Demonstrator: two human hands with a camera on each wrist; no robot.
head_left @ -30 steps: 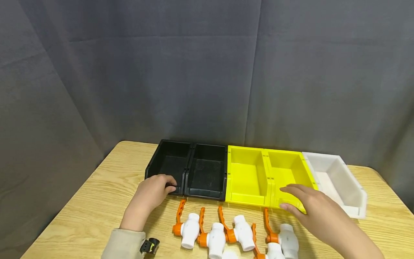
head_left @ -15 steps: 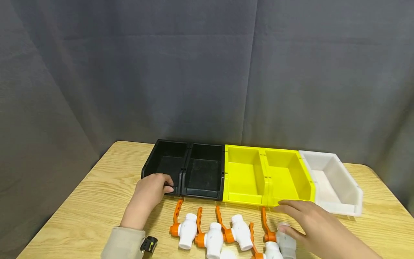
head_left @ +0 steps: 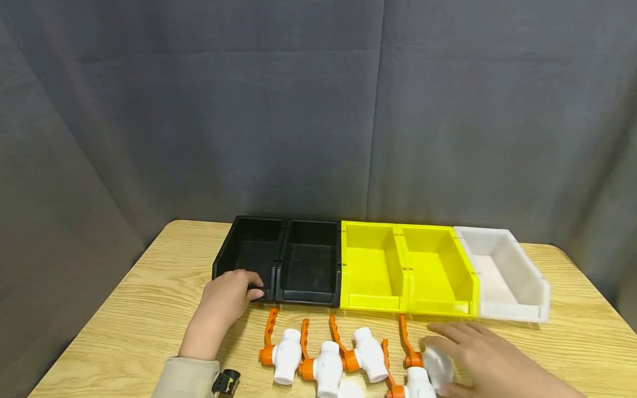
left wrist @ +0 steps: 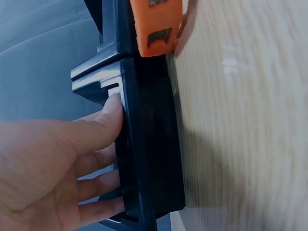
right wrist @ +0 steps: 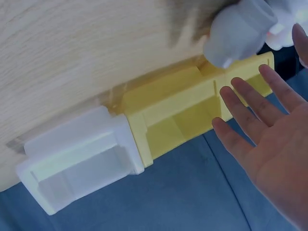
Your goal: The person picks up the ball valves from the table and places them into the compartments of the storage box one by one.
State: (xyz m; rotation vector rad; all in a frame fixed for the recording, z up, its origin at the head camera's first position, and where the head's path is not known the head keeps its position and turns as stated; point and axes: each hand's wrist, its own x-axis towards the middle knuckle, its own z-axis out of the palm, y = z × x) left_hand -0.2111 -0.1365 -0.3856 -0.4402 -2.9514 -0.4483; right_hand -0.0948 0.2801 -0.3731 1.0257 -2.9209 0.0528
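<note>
My left hand (head_left: pixel 226 296) grips the front lip of the leftmost black bin (head_left: pixel 254 235). In the left wrist view, thumb and fingers of the left hand (left wrist: pixel 62 168) meet the rim of the black bin (left wrist: pixel 156 139). My right hand (head_left: pixel 485 356) is by the rightmost white valve (head_left: pixel 438 365), partly covering it in the head view. Seen from the right wrist, the fingers of the right hand (right wrist: pixel 279 130) are spread, with the white valve body (right wrist: pixel 238 33) beyond them. More ball valves (head_left: pixel 287 356) with orange handles lie in front of the bins.
Along the back stand a second black bin (head_left: pixel 311 257), two yellow bins (head_left: pixel 373 303) (head_left: pixel 440 307) and a white bin (head_left: pixel 515 312). A small black object (head_left: pixel 229 381) is near the left sleeve (head_left: pixel 186 378). Grey curtain (head_left: pixel 298 110) hangs behind the wooden table (head_left: pixel 129 309).
My right hand has come down from over the right yellow bin to the rightmost valve. The left hand stays on the black bin's lip. The head view has shifted slightly.
</note>
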